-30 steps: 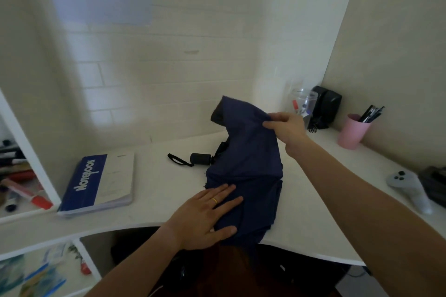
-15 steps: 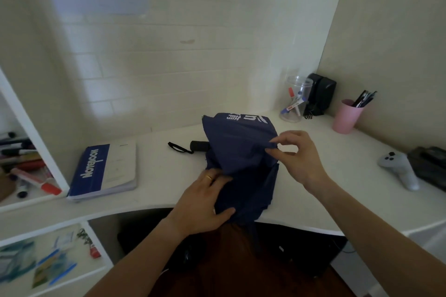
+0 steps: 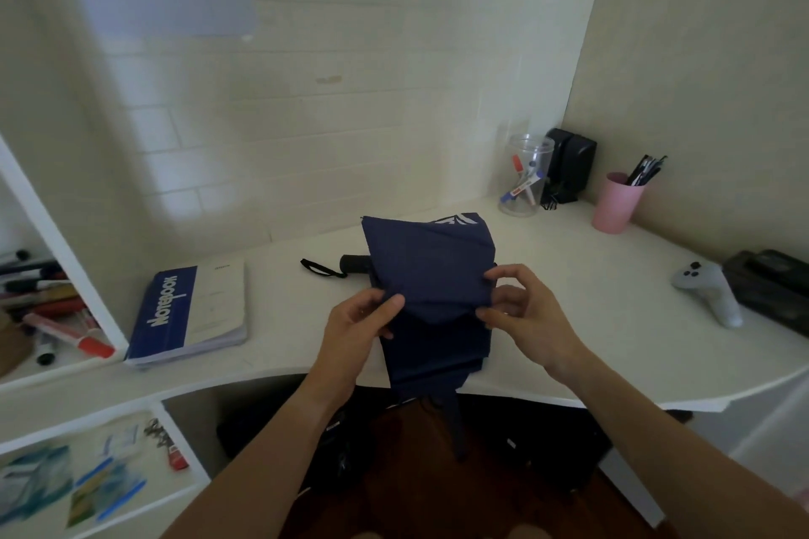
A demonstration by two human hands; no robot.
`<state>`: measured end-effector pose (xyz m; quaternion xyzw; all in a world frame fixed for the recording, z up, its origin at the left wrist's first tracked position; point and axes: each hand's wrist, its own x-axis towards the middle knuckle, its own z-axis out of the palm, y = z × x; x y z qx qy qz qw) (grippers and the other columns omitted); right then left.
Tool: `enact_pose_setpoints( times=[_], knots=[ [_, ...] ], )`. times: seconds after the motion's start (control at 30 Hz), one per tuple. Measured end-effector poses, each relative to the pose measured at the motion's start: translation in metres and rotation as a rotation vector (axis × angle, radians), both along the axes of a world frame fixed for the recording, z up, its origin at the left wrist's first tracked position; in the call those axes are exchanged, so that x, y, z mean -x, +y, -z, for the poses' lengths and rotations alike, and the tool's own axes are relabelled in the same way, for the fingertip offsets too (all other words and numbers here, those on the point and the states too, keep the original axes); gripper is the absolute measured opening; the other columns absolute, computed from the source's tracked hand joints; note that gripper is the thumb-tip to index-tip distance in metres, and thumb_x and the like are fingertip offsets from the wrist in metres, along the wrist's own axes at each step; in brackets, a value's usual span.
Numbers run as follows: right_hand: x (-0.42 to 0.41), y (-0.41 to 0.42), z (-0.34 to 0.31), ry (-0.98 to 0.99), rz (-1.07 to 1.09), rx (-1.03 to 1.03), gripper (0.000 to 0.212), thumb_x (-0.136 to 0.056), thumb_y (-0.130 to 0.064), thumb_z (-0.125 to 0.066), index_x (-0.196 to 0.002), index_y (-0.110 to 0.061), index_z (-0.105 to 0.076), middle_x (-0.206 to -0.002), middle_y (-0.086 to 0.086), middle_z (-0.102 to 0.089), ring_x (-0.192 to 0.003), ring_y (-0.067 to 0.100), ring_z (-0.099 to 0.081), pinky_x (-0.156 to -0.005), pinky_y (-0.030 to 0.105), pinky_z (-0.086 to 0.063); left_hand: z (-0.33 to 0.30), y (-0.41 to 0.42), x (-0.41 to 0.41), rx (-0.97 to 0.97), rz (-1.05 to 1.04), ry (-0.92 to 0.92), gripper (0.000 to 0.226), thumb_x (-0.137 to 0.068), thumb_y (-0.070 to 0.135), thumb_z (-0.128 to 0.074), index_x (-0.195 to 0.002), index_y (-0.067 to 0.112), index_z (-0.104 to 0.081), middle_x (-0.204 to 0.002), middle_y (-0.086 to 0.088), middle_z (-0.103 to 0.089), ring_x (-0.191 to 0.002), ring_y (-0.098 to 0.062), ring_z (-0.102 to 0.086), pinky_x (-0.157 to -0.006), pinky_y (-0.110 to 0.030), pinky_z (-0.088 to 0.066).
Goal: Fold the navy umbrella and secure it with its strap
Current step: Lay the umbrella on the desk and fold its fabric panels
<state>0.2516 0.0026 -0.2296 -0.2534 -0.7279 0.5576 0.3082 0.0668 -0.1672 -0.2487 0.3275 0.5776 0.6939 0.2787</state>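
Observation:
The navy umbrella (image 3: 431, 271) lies collapsed on the white desk (image 3: 569, 276), its loose canopy fabric folded over toward me, white lettering at the far edge. Its black handle (image 3: 355, 263) with a wrist loop pokes out to the left. A narrow navy strip of fabric (image 3: 456, 429) hangs off the desk's front edge. My left hand (image 3: 361, 326) pinches the left edge of the folded flap. My right hand (image 3: 521, 311) pinches the flap's right edge between thumb and fingers.
A blue-and-white notebook (image 3: 192, 313) lies to the left. At the back right stand a clear jar of markers (image 3: 525, 175), black speakers (image 3: 569, 164) and a pink pen cup (image 3: 617, 201). A white controller (image 3: 711, 291) and a black device (image 3: 775, 289) sit at the right. Shelves with markers (image 3: 52, 311) are at the far left.
The raised fabric has come down and been folded toward me. My left hand went from pressing flat on the canopy to pinching its left edge; my right hand dropped to the right edge.

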Motion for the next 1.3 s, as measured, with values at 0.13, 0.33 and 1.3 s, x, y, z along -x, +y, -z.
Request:
enact_pose_setpoints(
  times=[0.13,0.33,1.3],
  knots=[
    [-0.007,0.003,0.014,-0.035,-0.002,0.067,0.058,-0.08,0.006,-0.078,-0.126,-0.018,-0.052,-0.084,0.009,-0.072,-0.084,0.024,-0.07,-0.087,0.038,-0.058,0.005,-0.011,0.001,0.057,0.037,-0.001,0.022,-0.097,0.02,-0.065,-0.115,0.013,-0.075,-0.113,-0.002,-0.078,-0.106,-0.021,-0.071,-0.086,-0.033,-0.059],
    [-0.001,0.0,0.015,-0.077,0.031,0.209,0.048,-0.08,-0.033,-0.083,-0.106,0.002,-0.065,-0.093,0.011,-0.075,-0.097,0.022,-0.073,-0.089,0.034,-0.06,0.009,-0.006,-0.006,0.205,0.065,0.123,0.028,-0.098,0.038,-0.063,-0.103,0.014,-0.077,-0.103,0.006,-0.08,-0.097,-0.014,-0.075,-0.087,-0.029,-0.059],
    [0.009,0.002,0.039,-0.56,-0.136,-1.109,0.065,-0.089,-0.015,-0.055,-0.153,-0.022,-0.042,-0.159,-0.001,-0.04,-0.149,0.024,-0.03,-0.123,0.038,-0.028,0.025,0.007,0.031,0.677,0.279,1.527,0.054,-0.104,0.054,-0.031,-0.156,0.041,-0.03,-0.171,0.01,-0.008,-0.157,-0.008,-0.001,-0.129,-0.038,-0.003]
  ],
)
